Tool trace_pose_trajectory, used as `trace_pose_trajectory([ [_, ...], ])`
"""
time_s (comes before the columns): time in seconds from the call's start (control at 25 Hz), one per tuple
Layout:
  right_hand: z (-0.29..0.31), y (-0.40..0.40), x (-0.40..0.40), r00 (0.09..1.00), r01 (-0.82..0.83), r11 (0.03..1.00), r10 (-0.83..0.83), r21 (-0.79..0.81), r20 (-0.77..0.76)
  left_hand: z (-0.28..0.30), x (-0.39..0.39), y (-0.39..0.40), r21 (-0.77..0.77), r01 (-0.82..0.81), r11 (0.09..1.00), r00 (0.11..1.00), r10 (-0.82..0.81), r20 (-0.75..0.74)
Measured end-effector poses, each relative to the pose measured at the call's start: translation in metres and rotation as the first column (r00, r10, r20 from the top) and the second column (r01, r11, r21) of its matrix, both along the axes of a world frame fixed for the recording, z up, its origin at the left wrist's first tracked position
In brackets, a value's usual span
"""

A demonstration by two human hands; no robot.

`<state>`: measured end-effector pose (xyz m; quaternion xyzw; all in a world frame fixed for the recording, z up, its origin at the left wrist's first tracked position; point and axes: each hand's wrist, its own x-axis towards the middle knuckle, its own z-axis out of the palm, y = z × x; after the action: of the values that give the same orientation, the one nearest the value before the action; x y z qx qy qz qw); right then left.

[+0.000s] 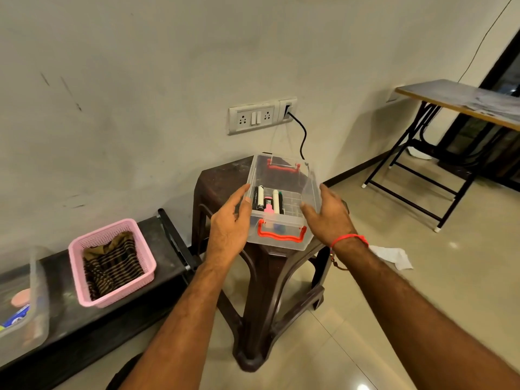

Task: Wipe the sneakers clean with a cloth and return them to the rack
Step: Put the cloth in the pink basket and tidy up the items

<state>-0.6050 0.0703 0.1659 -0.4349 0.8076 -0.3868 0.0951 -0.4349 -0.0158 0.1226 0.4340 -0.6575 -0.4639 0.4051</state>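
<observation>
No sneakers and no shoe rack show in the head view. A brown striped cloth (112,266) lies bunched in a pink basket (75,266) on a low dark bench (164,237). A crumpled white cloth (394,256) lies on the floor to the right. My left hand (229,223) rests with straight fingers against the left wall of a clear plastic box (284,178) with red handles. My right hand (327,213) is at the box's right wall, fingers relaxed. The box stands on a brown plastic stool (222,178) and holds markers (267,202).
A clear tub (36,305) with small items sits at the bench's left end. A wall socket (256,118) with a black cable is behind the stool. A folding table (461,99) stands at the far right. Tiled floor lies between the stool and that table.
</observation>
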Motion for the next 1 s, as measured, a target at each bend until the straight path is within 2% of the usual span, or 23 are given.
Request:
trace_pose_trajectory([
  [0.04, -0.007, 0.005, 0.001, 0.986, -0.012, 1.0, 0.015, -0.017, 0.168, 0.001, -0.001, 0.003, 0.017, -0.003, 1.0, 1.0, 0.003, 0.003],
  [0.08, -0.012, 0.006, 0.0, 0.964, -0.021, 0.999, 0.029, -0.035, 0.263, 0.002, -0.001, 0.006, 0.02, -0.011, 1.0, 1.0, 0.01, 0.009],
  [0.24, -0.014, -0.01, -0.03, 0.952, 0.074, 0.996, -0.055, -0.052, 0.302, -0.002, -0.009, 0.026, -0.043, 0.0, 0.999, 1.0, 0.001, 0.023],
  [0.36, -0.009, -0.021, -0.045, 0.96, 0.081, 0.997, -0.077, -0.002, 0.269, -0.004, -0.023, 0.043, -0.002, -0.014, 1.0, 1.0, 0.014, -0.006],
  [0.52, -0.007, -0.025, -0.038, 0.976, 0.062, 0.99, -0.034, -0.126, 0.214, -0.004, -0.022, 0.047, -0.022, -0.027, 0.999, 0.998, 0.026, -0.056],
  [0.68, -0.013, -0.028, -0.04, 0.934, 0.093, 0.962, 0.004, -0.255, 0.358, -0.003, -0.02, 0.04, -0.058, 0.009, 0.998, 0.998, -0.013, -0.058],
  [0.84, -0.015, -0.036, -0.054, 0.881, 0.177, 0.953, -0.041, -0.248, 0.47, -0.006, -0.026, 0.037, -0.045, 0.114, 0.992, 0.993, -0.115, -0.021],
  [1.0, -0.015, -0.056, -0.065, 0.863, 0.175, 0.958, -0.039, -0.226, 0.503, -0.004, -0.034, 0.029, 0.001, 0.105, 0.994, 0.994, -0.105, 0.024],
])
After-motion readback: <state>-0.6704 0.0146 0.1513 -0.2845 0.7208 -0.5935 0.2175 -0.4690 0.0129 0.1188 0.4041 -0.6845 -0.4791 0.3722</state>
